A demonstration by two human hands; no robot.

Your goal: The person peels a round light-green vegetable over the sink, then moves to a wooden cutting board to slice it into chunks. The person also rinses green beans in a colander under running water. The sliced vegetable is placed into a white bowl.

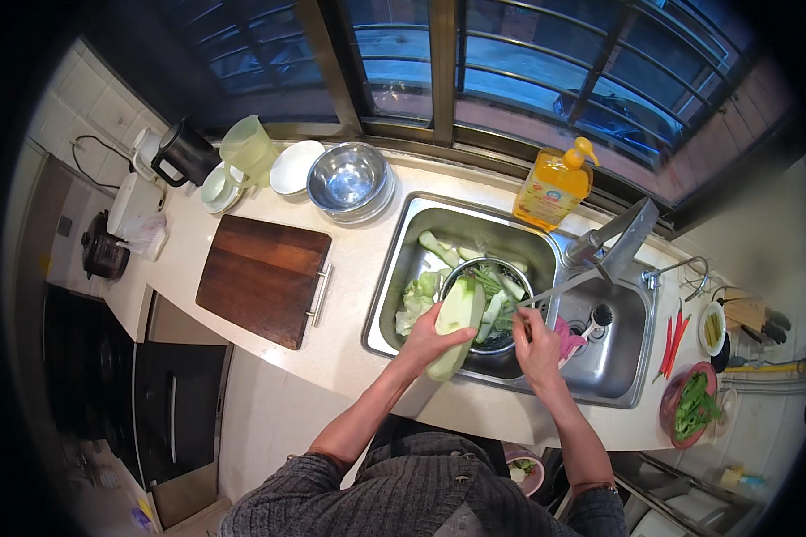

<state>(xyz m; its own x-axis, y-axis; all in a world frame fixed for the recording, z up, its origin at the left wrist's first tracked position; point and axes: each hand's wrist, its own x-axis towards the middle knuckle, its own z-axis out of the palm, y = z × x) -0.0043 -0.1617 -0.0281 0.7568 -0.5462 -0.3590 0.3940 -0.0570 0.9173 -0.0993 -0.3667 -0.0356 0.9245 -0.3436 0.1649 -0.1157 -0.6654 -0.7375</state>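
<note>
Head view: left fingers (461, 336) clasp the gourd (461, 302), likely firm but slippery, best gripped mid-length; right fingers (526, 320) curl, any hold unclear.

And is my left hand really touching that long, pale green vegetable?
Touching. The head view shows it plainly: the left hand is wrapped around the long, pale green vegetable, its thumb lying across the surface.

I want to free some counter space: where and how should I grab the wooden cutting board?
Probably best by the metal handle on the right edge of the cutting board, coming from the sink side. The bar stands out from the wood, facing that way, while the board lies flat on the counter, so its other edges likely offer less grip.
</note>
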